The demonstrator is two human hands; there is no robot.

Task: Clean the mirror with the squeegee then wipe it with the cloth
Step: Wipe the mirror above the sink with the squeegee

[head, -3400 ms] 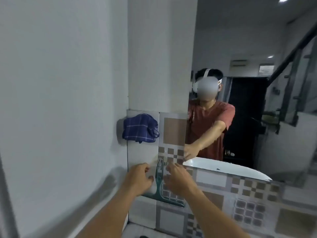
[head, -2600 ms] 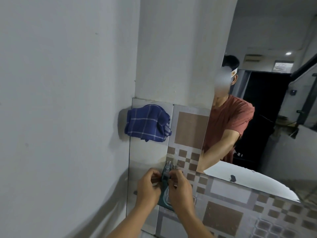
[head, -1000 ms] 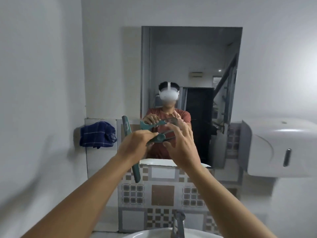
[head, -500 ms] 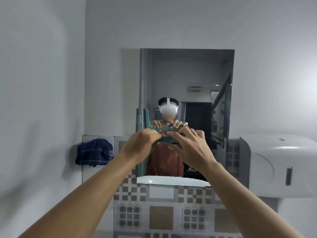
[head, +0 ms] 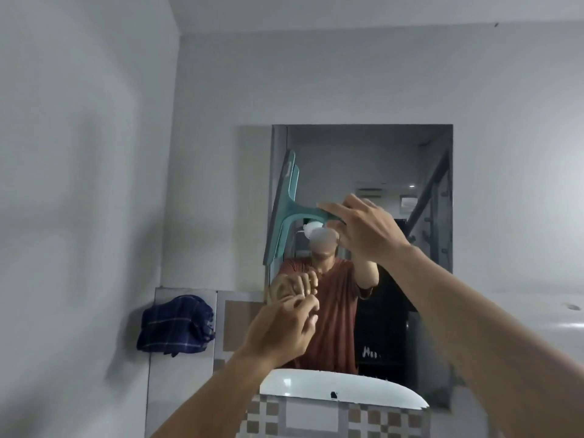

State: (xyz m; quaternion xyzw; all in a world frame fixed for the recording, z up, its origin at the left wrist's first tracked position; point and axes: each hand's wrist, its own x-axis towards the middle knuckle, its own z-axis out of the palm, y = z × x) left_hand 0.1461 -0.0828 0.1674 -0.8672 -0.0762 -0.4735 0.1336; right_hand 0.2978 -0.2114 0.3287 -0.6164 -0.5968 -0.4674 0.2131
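A rectangular mirror (head: pixel 379 159) hangs on the white wall ahead. My right hand (head: pixel 366 229) grips the handle of a teal squeegee (head: pixel 284 210), whose blade stands nearly upright along the mirror's left edge. I cannot tell whether the blade touches the glass. My left hand (head: pixel 281 327) hovers lower, in front of the mirror's bottom left, fingers loosely curled and holding nothing. A dark blue checked cloth (head: pixel 175 325) hangs on the tiled wall, left of the mirror.
A side wall (head: pixel 79 184) stands close on the left. Patterned brown and grey tiles (head: pixel 316 418) run below the mirror. The edge of a white dispenser (head: pixel 556 314) shows at the right. The mirror reflects a person in a red shirt and a white sink.
My left hand let go of the squeegee and dropped lower. My right hand raised the squeegee, which it now holds alone, up to the mirror's left edge. The view tilted upward.
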